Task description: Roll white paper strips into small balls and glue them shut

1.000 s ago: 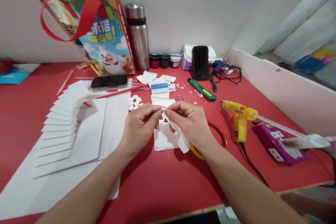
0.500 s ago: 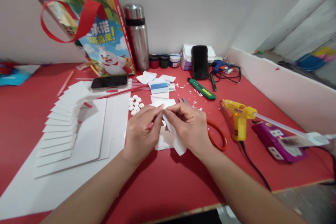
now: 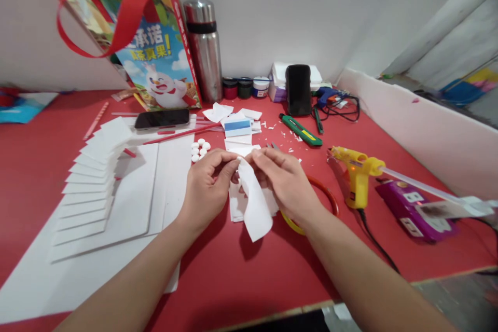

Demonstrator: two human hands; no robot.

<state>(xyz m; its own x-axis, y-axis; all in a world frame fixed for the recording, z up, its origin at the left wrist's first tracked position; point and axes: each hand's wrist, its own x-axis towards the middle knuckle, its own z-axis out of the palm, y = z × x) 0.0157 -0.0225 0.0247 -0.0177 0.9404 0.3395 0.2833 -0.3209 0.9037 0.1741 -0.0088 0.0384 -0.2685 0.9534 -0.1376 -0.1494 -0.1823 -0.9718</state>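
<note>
My left hand pinches the narrow, rolled top end of a white paper strip. From there the strip curves down, its wider free end hanging toward me. Just right of the pinch is my right hand, its thumb and fingers closed together beside the strip; what lies between its fingertips is hidden. Beneath the hands lies a stack of white paper pieces. Scissors with orange and yellow handles lie partly covered by my right hand. Small white rounded pieces sit beyond my left hand.
Fanned white cards rest on white board at left. A yellow glue gun with its cord and a purple power strip are at right. Behind are a green cutter, paper scraps, phones, paint jars, a steel flask and a gift bag.
My right fingertips have shifted slightly right, away from the left pinch. The strip's free end has swung lower and shows more of its face. The scissors' yellow handle has come into view.
</note>
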